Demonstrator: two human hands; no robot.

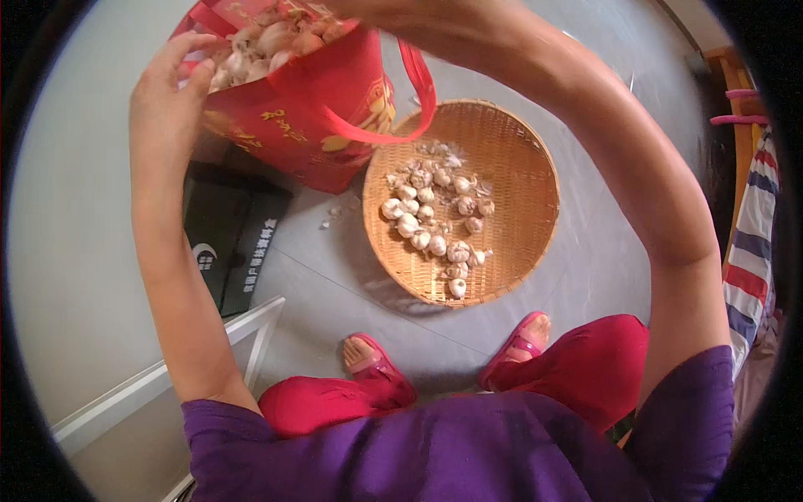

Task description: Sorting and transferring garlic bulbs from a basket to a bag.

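Observation:
A red bag with gold print (pixel 313 106) stands at the upper left, filled with garlic bulbs (pixel 251 53). At its left rim is my left hand (pixel 179 75), with thumb and fingers bent around the edge of the bag. My right arm reaches over the top of the bag, and the hand itself lies beyond the picture's upper edge. To the right of the bag, a round woven bamboo basket (pixel 514 251) rests on the floor. Several whitish garlic bulbs (pixel 408 224) and loose papery skins (pixel 442 150) lie in it. A red strap (pixel 426 94) hangs over the basket's rim.
A dark box with white writing (pixel 229 238) lies on the grey tiled floor below the bag. A white frame (pixel 113 408) runs along the lower left. Two feet in pink sandals (pixel 376 364) are below the basket. Striped cloth (pixel 749 251) hangs at the right.

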